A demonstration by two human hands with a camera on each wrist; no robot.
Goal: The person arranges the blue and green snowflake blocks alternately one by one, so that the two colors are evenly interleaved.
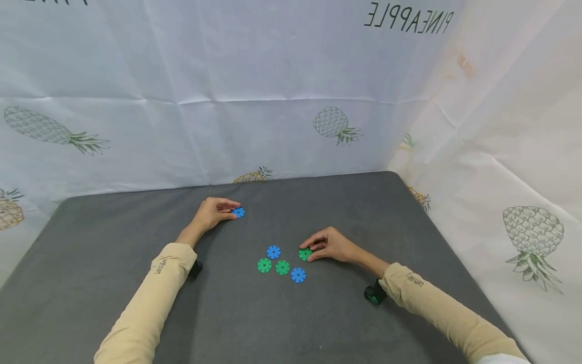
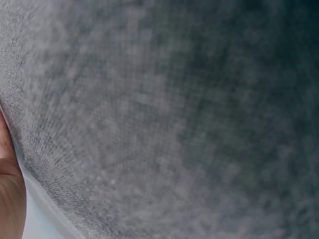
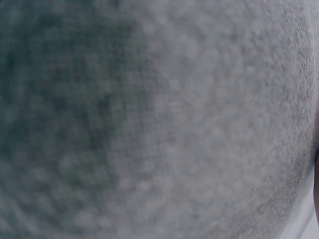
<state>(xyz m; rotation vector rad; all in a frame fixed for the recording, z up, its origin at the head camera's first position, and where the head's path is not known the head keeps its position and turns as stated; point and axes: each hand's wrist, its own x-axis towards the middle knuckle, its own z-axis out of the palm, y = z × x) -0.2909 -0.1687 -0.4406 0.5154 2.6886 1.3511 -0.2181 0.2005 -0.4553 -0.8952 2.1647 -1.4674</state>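
Toward the far side of the grey table, my left hand (image 1: 214,212) pinches a blue notched disc (image 1: 238,213) between thumb and fingers. Right of centre, the thumb and fingers of my right hand (image 1: 335,245) pinch a green notched disc (image 1: 305,254). Between the hands lie a blue disc (image 1: 274,252), a green disc (image 1: 264,265), another green disc (image 1: 283,268) and a second blue disc (image 1: 298,275), all flat and close together. The left wrist view catches only a strip of the left hand (image 2: 11,191); neither wrist view shows a disc.
Dark grey cloth covers the table (image 1: 245,323), whose rounded far edge meets a white curtain (image 1: 254,65) printed with pineapples. A second stretch of curtain (image 1: 514,167) runs along the right side. Both forearms, in beige sleeves, reach in from the near side.
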